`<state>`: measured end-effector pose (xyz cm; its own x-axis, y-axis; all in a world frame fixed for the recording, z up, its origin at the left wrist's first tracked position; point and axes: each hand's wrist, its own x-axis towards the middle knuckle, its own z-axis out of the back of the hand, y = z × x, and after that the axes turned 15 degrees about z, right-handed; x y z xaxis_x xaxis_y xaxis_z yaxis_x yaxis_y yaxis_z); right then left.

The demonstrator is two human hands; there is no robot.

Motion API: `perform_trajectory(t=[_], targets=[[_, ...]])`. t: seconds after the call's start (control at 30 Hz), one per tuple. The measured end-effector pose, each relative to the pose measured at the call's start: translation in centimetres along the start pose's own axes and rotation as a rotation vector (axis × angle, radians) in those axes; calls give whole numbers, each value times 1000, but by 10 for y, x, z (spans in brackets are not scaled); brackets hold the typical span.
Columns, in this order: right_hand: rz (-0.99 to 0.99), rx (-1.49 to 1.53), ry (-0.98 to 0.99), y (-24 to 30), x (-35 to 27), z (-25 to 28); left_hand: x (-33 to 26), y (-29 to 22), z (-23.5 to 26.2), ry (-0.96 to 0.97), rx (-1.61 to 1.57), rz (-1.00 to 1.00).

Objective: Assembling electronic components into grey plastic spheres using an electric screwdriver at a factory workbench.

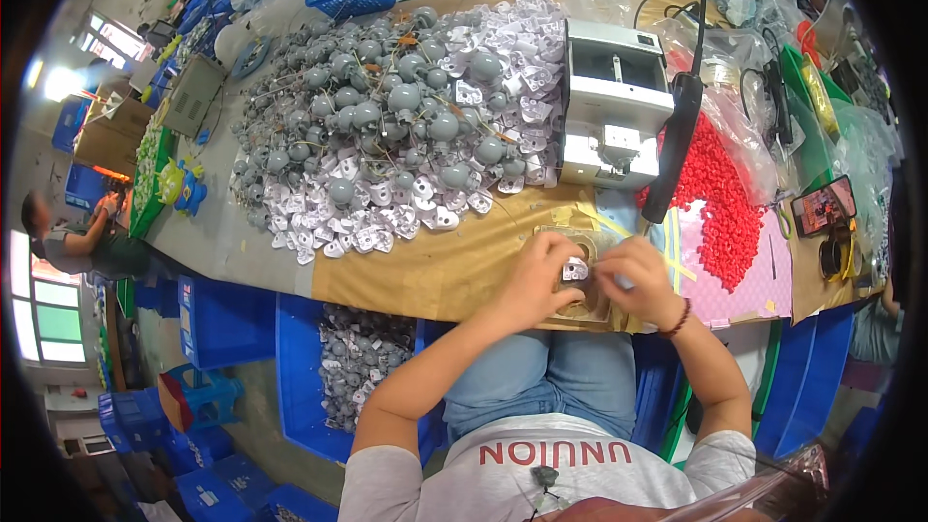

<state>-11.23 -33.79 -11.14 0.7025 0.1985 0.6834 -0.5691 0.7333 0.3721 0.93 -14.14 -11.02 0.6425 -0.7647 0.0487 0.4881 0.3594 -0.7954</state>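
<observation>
At the table's near edge, a small white plastic part (574, 270) sits in a tan holder (596, 311). My left hand (537, 276) curls around the part from the left, thumb on the near side and fingers on the far side. From the right, my right hand (636, 276) reaches over the holder with its fingertips pinched together beside the part; anything between them is too small to make out. A black electric screwdriver (674, 145) hangs on its cord just beyond my right hand, its tip pointing down, and neither hand grips its body.
A white screw feeder (619, 87) stands beyond the holder. Left of it lies a large heap of grey round parts (387, 101) and white parts (387, 217). Red parts (725, 232) and a phone (824, 206) lie right. A blue bin (300, 377) stands below the edge.
</observation>
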Motion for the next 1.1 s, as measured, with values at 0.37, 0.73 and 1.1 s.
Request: perform_trajectory(t=[0.37, 0.73, 1.1], targets=[[91, -179, 238, 13, 2, -21, 96, 34, 64, -454, 819, 83], [-103, -4, 48, 11, -8, -15, 95, -4, 116, -204, 396, -89], [-51, 303, -118, 31, 53, 47, 10, -100, 87, 383, -521, -294]])
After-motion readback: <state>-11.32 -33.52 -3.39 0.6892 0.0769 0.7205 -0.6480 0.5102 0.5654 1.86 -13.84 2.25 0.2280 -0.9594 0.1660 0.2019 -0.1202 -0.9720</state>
